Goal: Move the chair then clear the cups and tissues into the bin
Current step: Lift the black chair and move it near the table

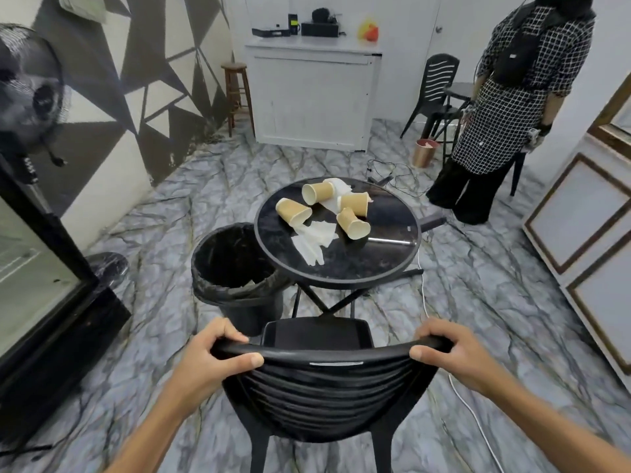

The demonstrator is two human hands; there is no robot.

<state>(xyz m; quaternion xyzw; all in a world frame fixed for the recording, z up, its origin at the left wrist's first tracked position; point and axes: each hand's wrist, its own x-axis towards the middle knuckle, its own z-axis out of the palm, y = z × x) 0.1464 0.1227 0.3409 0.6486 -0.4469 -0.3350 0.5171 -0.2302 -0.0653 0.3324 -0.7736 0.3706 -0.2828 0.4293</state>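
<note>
Left hand and right hand — fingers curled tight over the chair top rail. Cups, tissues at 12 o'clock on surface; bin at 11.

The table hid the right part of the bin rim, and what lay at the bottom of the bin was too dark to tell. Tissues at the far side of the table were partly covered by the cups. The chair legs were cut off by the bottom edge, and its backrest hid most of the seat. Left of the table, the fan was blurred and cropped. The standing person beyond the table was cut off at the top.
</note>
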